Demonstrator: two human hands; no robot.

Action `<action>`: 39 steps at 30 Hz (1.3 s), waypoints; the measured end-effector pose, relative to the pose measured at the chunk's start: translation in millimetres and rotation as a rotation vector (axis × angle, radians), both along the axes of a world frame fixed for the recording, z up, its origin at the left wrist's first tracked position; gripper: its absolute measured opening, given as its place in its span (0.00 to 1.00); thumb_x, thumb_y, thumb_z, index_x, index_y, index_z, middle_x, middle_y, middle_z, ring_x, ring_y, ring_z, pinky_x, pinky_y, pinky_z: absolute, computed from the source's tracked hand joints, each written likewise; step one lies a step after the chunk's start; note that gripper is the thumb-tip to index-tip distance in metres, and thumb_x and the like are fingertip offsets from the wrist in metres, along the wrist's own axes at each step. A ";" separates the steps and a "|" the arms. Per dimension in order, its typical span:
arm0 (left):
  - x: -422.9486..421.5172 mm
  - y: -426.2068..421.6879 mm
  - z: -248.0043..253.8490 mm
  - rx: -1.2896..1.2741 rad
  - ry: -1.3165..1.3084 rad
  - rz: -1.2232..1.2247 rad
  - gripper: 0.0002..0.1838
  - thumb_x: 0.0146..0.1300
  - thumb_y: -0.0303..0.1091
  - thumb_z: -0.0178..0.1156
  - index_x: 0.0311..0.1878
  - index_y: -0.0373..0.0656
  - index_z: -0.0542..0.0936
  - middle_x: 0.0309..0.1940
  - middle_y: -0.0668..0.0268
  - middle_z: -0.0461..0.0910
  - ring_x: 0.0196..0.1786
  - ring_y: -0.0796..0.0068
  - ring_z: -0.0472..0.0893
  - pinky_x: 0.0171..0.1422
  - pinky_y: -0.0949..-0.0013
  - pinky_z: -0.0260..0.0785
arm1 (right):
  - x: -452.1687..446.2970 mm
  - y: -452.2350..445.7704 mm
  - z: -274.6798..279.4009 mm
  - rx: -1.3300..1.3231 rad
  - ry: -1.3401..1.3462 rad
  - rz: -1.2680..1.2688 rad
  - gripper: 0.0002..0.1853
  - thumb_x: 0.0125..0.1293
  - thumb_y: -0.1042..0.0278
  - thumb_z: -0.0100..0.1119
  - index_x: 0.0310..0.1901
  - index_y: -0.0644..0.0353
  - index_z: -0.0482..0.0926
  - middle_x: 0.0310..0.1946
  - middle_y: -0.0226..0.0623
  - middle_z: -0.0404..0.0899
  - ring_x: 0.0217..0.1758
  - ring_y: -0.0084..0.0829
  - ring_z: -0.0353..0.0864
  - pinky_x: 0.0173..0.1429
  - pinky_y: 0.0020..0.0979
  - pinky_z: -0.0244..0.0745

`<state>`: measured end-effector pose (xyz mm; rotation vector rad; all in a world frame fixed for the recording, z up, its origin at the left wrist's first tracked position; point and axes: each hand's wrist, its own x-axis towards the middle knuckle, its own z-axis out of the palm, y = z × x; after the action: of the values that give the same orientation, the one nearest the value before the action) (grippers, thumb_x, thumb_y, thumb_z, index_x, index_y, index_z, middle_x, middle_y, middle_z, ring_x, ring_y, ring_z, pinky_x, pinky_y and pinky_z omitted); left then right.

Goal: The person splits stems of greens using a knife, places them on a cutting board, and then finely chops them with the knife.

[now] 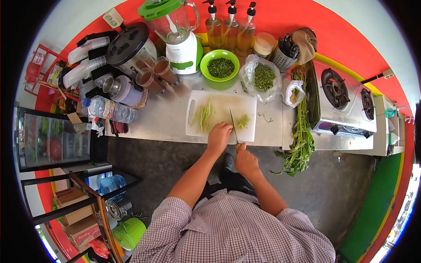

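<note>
My right hand (246, 160) is closed round the brown handle of a knife (233, 120), whose blade points away from me over the white cutting board (248, 103). Just left of the blade, my left hand (220, 136) rests on the board with its fingers curled together. Whatever lies under those fingertips is hidden. A small heap of chopped green stalk pieces (243, 121) sits right of the blade. Several long, thin green stalks (205, 116) lie on the left part of the board.
Behind the board stand a green bowl (205, 72) of chopped leaves and a plastic bag (272, 93) of chopped greens. Leafy stalks (301, 147) hang over the counter's front edge, beside a gas stove (351, 107). A blender (181, 52) and two brown-filled cups (149, 81) stand left.
</note>
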<state>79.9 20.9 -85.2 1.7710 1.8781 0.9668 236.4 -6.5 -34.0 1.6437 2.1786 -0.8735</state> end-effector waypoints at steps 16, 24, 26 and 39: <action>-3.4 4.8 3.8 -0.116 -0.085 0.067 0.06 0.58 0.21 0.63 0.38 0.38 0.86 0.36 0.55 0.83 0.39 0.51 0.84 0.46 0.55 0.76 | 0.9 -6.9 3.6 -0.087 0.006 -0.048 0.34 0.63 0.62 0.65 0.61 0.74 0.59 0.42 0.60 0.85 0.48 0.58 0.87 0.54 0.51 0.82; -5.4 11.5 11.4 -0.173 0.048 -0.017 0.04 0.59 0.25 0.62 0.36 0.42 0.85 0.37 0.55 0.83 0.41 0.50 0.84 0.46 0.52 0.77 | -2.6 -10.1 7.0 -0.109 -0.007 -0.049 0.35 0.64 0.61 0.65 0.64 0.73 0.60 0.45 0.58 0.85 0.48 0.54 0.88 0.53 0.49 0.83; -4.5 12.5 9.4 -0.191 0.074 -0.018 0.05 0.60 0.25 0.61 0.37 0.42 0.85 0.37 0.55 0.83 0.41 0.51 0.84 0.46 0.51 0.78 | 1.9 -8.6 0.5 -0.086 0.011 -0.053 0.34 0.63 0.62 0.65 0.62 0.73 0.59 0.43 0.59 0.85 0.47 0.57 0.88 0.52 0.51 0.83; -5.8 4.5 15.6 -0.221 0.033 0.045 0.04 0.63 0.29 0.63 0.39 0.49 0.84 0.37 0.62 0.83 0.44 0.54 0.84 0.44 0.53 0.76 | -0.5 -5.2 2.0 -0.061 0.002 -0.029 0.37 0.63 0.61 0.66 0.64 0.75 0.59 0.43 0.58 0.86 0.46 0.55 0.89 0.50 0.48 0.84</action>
<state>74.1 25.4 -69.6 1.6302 1.9692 0.7174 235.9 -11.8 -32.0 1.6497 2.1127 -0.9411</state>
